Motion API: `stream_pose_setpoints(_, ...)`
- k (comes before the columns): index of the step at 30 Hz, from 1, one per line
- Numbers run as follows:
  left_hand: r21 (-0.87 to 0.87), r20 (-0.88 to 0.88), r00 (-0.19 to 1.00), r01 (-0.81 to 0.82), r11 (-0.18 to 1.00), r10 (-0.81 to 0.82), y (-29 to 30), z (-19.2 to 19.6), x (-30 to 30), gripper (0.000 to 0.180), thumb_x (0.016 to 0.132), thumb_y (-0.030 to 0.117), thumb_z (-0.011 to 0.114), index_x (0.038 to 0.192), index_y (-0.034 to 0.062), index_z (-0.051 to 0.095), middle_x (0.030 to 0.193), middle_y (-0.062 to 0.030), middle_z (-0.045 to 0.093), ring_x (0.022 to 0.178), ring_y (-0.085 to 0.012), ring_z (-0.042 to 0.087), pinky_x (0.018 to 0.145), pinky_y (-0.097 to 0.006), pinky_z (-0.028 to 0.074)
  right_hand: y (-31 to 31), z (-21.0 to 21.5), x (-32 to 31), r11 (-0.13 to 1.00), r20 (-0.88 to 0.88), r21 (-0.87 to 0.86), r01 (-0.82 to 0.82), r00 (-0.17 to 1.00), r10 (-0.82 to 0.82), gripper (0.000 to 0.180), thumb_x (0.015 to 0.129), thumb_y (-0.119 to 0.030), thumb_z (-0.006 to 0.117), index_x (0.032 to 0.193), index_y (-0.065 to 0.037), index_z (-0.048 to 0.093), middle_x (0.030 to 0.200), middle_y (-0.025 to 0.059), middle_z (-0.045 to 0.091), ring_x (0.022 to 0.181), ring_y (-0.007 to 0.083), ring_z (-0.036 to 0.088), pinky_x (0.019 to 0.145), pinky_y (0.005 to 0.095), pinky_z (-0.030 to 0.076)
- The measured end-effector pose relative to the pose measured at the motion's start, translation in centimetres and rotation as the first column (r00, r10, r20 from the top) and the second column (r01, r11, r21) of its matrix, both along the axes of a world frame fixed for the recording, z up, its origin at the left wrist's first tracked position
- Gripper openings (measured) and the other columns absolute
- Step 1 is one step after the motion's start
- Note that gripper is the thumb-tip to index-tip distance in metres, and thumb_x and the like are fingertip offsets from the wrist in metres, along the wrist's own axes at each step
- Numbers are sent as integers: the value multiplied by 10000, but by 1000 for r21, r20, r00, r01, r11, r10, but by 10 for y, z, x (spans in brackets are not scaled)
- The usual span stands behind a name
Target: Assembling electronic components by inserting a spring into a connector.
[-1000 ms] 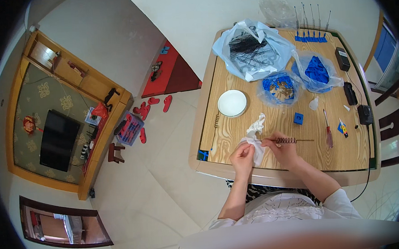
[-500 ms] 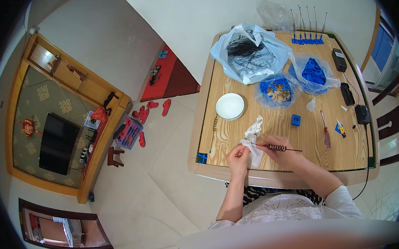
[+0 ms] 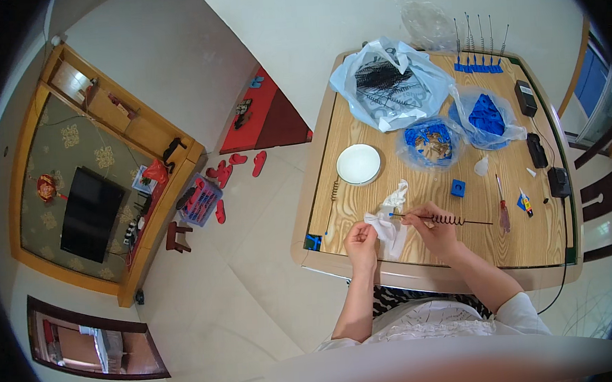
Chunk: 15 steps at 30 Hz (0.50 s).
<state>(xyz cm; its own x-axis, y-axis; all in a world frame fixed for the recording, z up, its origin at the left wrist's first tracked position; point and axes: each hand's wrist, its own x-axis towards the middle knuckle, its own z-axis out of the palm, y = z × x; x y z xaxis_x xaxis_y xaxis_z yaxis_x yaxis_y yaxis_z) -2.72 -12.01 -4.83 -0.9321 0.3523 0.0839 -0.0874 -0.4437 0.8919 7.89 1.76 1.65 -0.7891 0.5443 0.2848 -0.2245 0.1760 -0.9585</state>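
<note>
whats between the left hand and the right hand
In the head view, a crumpled white tissue lies between the left hand and right hand, along with the blue-tipped end of the coiled wire.

1. Table [image 3: 427,185]: block [image 3: 458,188] as clock centre, twelve at the far edge.
2. Eleven o'clock: a bag of pieces [image 3: 406,154], and behind it a bag of springs [image 3: 427,93].
3. One o'clock: a third bag [image 3: 513,134]; at its twelve, a row of stands [image 3: 478,67].
4. Four o'clock: a screwdriver [image 3: 504,212]; at its three, a glue tube [image 3: 526,205].
5. Seven o'clock: the right hand [image 3: 435,231], a spring [image 3: 448,219] in it.
6. Eight o'clock: a tissue [image 3: 390,236] in the left hand [image 3: 361,242].
7. Between nine and ten: a bowl [image 3: 358,165].
</note>
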Motion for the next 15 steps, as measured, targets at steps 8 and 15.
stream_pose_setpoints(8,41,83,991,99,994,-102,8,1,8,177,892,-44,551,1050,-36,631,931,-63,671,805,-88,631,688,-193,484,-6,-7,-3,994,-37,103,-21,999,25,84,861,-23,647,914,22,600,858,84,687,815,129,661,748,258,526)
stream_pose_setpoints(15,88,111,984,128,988,-138,8,3,10,176,861,-45,604,1032,-39,645,896,-70,683,786,-89,633,708,-200,491,-9,-7,-1,960,-16,278,16,1000,-12,116,821,-24,687,914,-6,620,862,99,686,794,158,671,719,267,524)
